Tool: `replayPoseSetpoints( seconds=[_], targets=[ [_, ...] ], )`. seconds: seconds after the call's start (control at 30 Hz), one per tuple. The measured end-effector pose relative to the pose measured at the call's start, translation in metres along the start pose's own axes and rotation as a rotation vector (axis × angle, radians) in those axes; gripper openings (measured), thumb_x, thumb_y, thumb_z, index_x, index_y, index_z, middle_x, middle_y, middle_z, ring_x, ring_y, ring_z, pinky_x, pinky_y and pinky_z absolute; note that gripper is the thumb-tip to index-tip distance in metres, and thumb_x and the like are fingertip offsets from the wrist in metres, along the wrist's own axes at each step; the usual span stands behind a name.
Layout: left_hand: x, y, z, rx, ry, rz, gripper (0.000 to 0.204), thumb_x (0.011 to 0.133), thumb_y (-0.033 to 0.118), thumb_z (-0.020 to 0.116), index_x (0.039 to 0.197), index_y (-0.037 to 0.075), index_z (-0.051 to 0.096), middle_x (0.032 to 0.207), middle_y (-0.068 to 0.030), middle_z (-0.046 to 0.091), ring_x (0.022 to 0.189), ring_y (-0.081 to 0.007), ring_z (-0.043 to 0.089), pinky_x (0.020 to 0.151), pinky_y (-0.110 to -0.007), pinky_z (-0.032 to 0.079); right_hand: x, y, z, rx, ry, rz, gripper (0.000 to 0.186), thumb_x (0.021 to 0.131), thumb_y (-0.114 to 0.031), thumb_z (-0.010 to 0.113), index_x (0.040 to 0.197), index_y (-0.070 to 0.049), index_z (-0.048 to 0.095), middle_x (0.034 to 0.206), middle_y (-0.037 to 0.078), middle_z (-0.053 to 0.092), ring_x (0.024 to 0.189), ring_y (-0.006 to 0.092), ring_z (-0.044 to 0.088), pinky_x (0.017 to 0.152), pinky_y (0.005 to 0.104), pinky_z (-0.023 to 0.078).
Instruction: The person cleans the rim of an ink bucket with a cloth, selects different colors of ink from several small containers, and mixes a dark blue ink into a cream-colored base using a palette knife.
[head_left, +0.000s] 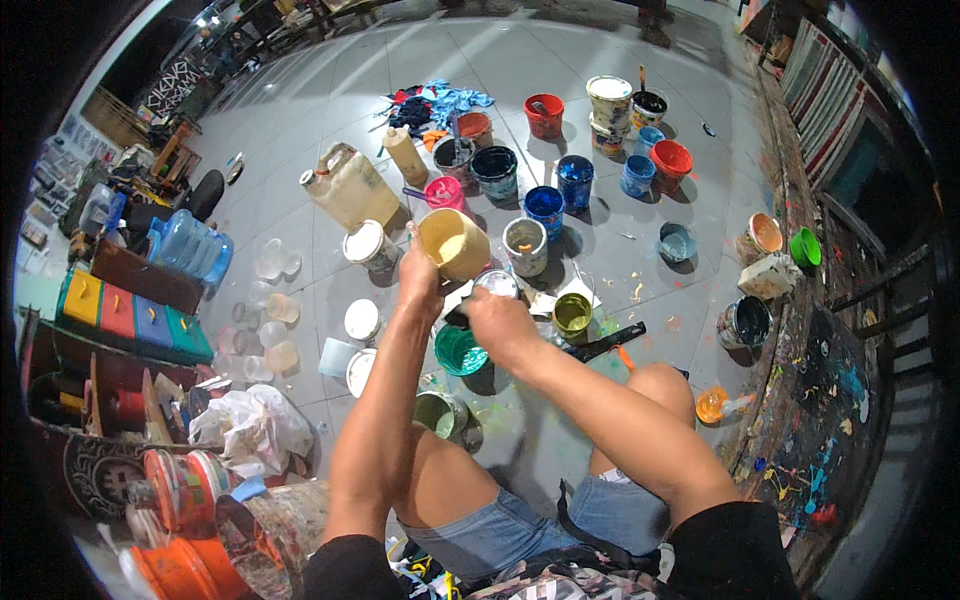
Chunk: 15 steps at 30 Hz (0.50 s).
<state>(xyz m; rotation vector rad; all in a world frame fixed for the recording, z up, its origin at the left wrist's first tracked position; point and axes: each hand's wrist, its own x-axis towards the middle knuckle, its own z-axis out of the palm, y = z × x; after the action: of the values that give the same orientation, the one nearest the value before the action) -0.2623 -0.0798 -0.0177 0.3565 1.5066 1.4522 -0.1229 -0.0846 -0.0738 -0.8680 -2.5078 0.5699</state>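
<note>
My left hand point(420, 275) grips a tilted pale-yellow container point(458, 246) by its left side. Just below and right of it, my right hand point(495, 320) has curled fingers around something dark that is mostly hidden, against a small whitish, silvery-topped container point(500, 282); I cannot make out which it holds. Below my hands sits a green bucket point(460, 350), with an olive cup point(572, 315) to the right and a dark brush-like tool point(610, 342) beside it. A grey-white cup point(525, 250) stands just beyond my right hand.
Several paint containers, such as a red bucket point(543, 115), stand ahead, with a large jerrycan point(350, 185) and rags point(435, 105). Translucent cups point(275, 335) and a plastic bag point(255, 430) lie left. A paint-splattered board point(820, 420) edges the right side.
</note>
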Motion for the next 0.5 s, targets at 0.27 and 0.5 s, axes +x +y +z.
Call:
replayPoseSetpoints(
  seconds=[0.27,0.5],
  targets=[
    [0.001,-0.003,-0.016,-0.031,-0.207,-0.061,0.07,0.1,0.066,0.025,0.136,0.013,0.052,0.121,-0.0105,0.065,0.105,-0.0258,0.067,0.084,-0.049,0.057,0.029,0.065,-0.089,0.871,-0.053,0.361,0.032,0.083,-0.001,0.06,0.114,-0.002,0.056,0.106,0.014,0.066,0.091,0.0207,0.067,0.081,0.0309,0.055],
    [-0.002,-0.012,0.009,-0.25,-0.444,-0.019,0.064,0.102,0.062,0.022,0.137,0.017,0.05,0.121,-0.0084,0.064,0.104,-0.0226,0.067,0.077,-0.041,0.06,0.05,0.054,-0.07,1.707,0.436,0.359,0.024,0.094,0.0,0.054,0.117,-0.003,0.058,0.104,0.008,0.068,0.09,0.0164,0.067,0.079,0.0308,0.055]
  ],
)
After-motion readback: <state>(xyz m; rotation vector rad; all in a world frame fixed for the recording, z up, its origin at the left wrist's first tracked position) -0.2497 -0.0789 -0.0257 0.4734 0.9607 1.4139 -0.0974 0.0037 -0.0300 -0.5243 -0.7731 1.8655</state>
